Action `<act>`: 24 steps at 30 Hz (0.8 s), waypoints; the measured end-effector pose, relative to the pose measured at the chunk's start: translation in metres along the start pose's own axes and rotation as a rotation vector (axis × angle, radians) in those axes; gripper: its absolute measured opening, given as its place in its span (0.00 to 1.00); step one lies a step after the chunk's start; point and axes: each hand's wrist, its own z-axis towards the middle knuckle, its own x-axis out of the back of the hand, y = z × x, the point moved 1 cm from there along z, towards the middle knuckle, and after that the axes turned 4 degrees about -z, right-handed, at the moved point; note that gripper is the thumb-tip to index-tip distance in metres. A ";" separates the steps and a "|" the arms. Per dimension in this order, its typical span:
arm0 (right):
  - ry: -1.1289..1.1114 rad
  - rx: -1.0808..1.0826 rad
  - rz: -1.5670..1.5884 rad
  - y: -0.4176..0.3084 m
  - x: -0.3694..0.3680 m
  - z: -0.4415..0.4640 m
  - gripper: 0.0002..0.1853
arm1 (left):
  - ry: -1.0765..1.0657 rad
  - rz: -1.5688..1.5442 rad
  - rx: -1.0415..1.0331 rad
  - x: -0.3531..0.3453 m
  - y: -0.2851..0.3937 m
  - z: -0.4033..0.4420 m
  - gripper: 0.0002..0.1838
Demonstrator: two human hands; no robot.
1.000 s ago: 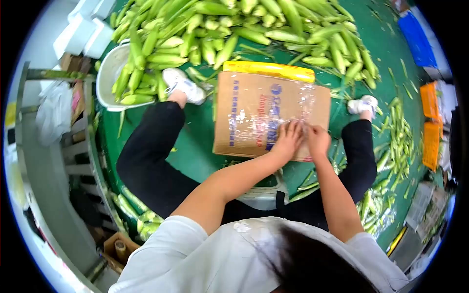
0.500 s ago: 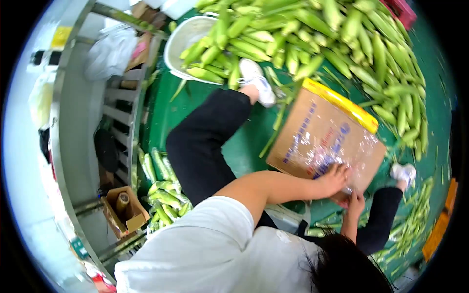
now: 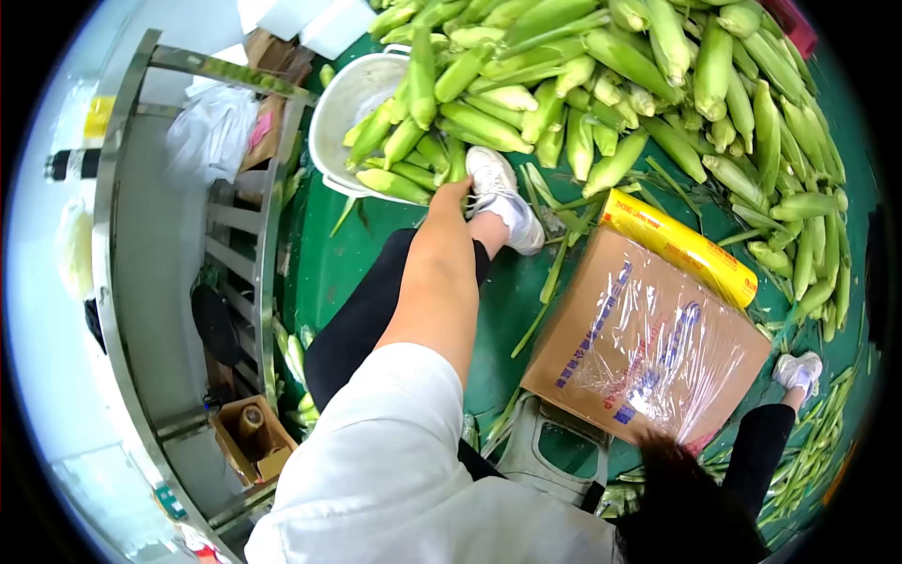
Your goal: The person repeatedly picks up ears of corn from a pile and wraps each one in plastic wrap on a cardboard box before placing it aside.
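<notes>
My left hand (image 3: 452, 195) reaches to the near rim of a white tub (image 3: 334, 141) piled with green-husked corn. Its fingers close on the lower end of an ear of corn (image 3: 457, 162), though they are partly hidden. My right hand is out of view, with dark hair covering the lower right. A cardboard carton (image 3: 587, 301) with blue and red print lies in front of me, clear plastic film (image 3: 672, 362) stretched and creased over its top. Along its far edge lies a yellow cling film box (image 3: 676, 246).
A large heap of corn (image 3: 648, 70) spreads behind the tub and carton. A metal rack (image 3: 117, 235) stands at the left, with a small open box (image 3: 246, 442) by it. A pale plastic stool (image 3: 550, 451) is under the carton's near edge. Husk leaves (image 3: 817, 437) litter the right.
My left hand has left the film on the carton and swung forward and left to the corn in the tub. My right hand has gone out of sight. The film now lies spread over the carton.
</notes>
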 end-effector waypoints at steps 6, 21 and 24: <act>-0.011 0.071 0.095 0.001 -0.020 -0.007 0.09 | -0.043 -0.218 -0.017 0.007 0.023 -0.002 0.17; 0.108 0.527 0.642 -0.082 -0.098 -0.088 0.06 | -0.691 0.448 -2.107 -0.010 -0.050 -0.450 0.38; 0.252 0.980 0.083 -0.127 -0.151 -0.119 0.03 | -0.608 0.525 -2.129 -0.010 -0.057 -0.456 0.39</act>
